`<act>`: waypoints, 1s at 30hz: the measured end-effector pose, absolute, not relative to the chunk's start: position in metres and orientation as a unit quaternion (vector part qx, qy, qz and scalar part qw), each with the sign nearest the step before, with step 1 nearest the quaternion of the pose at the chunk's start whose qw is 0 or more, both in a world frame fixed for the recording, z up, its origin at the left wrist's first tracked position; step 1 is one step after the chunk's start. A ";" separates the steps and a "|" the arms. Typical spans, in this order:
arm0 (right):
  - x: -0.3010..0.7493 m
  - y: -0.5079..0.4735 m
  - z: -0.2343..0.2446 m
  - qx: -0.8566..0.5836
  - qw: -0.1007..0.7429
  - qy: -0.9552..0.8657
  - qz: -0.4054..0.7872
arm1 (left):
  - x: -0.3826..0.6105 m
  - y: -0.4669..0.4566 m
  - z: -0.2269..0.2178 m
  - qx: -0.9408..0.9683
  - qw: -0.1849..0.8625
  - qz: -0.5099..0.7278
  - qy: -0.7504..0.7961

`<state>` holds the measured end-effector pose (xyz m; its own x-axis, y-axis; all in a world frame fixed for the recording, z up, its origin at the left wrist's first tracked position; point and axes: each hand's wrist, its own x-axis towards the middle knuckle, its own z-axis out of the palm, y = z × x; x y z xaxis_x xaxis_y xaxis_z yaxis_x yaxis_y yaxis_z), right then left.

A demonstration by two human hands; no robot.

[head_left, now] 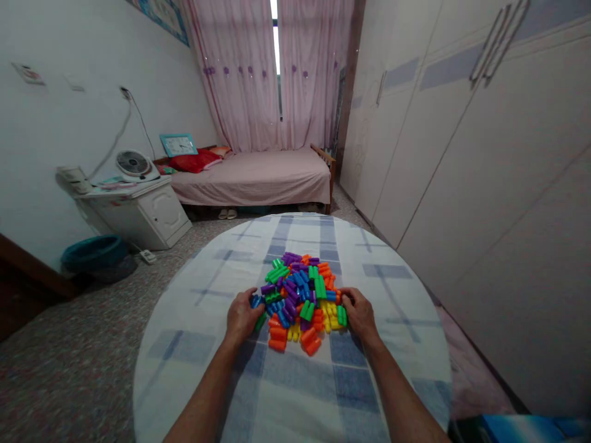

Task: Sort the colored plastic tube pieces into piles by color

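Note:
A heaped pile of small plastic building blocks (300, 295) lies on the round table in purple, blue, green, orange and yellow. At the pile's left edge is my left hand (244, 315), its thumb and fingers curled around a blue block (257, 301). A green block (260, 321) lies partly behind its thumb. On the opposite side my right hand (361, 312) has its fingers bent, with the tips closed at an orange block (338, 296). Just below those fingertips sits a green block (341, 315). Two orange pieces (277, 338) (311, 341) lie at the pile's near edge.
A blue-and-white checked cloth (198, 363) covers the table. Beyond it stands a bed (258, 178) with a pink cover. White wardrobes (438, 172) line the right side. At left are a white cabinet (157, 212) with a fan (133, 164) and a bin (96, 251).

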<state>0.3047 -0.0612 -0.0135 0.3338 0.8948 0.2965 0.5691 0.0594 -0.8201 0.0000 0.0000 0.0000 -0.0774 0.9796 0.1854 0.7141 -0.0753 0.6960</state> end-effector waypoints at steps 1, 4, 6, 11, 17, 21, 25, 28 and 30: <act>0.304 -0.061 -0.013 -0.664 0.476 -0.551 0.171 | -0.002 0.002 0.000 0.627 0.229 0.357 0.653; 0.303 -0.062 -0.012 -0.664 0.477 -0.549 0.172 | -0.009 0.005 0.001 0.557 0.321 0.414 0.645; 0.303 -0.062 -0.012 -0.663 0.477 -0.551 0.171 | -0.012 0.005 0.004 0.505 0.368 0.453 0.636; 0.304 -0.061 -0.014 -0.664 0.474 -0.554 0.166 | -0.002 -0.002 0.021 0.434 0.389 0.538 0.610; 0.302 -0.063 -0.011 -0.659 0.484 -0.549 0.173 | 0.042 -0.005 0.058 0.511 0.410 0.555 0.512; 0.302 -0.064 -0.008 -0.663 0.483 -0.546 0.172 | 0.074 0.002 0.071 0.584 0.407 0.511 0.482; 0.302 -0.065 -0.008 -0.664 0.478 -0.548 0.173 | 0.091 0.000 0.075 0.657 0.342 0.471 0.479; 0.302 -0.065 -0.008 -0.663 0.480 -0.546 0.179 | 0.094 -0.023 0.069 0.716 0.203 0.475 0.469; 0.302 -0.065 -0.007 -0.662 0.481 -0.546 0.179 | 0.094 -0.048 0.058 0.765 0.114 0.465 0.430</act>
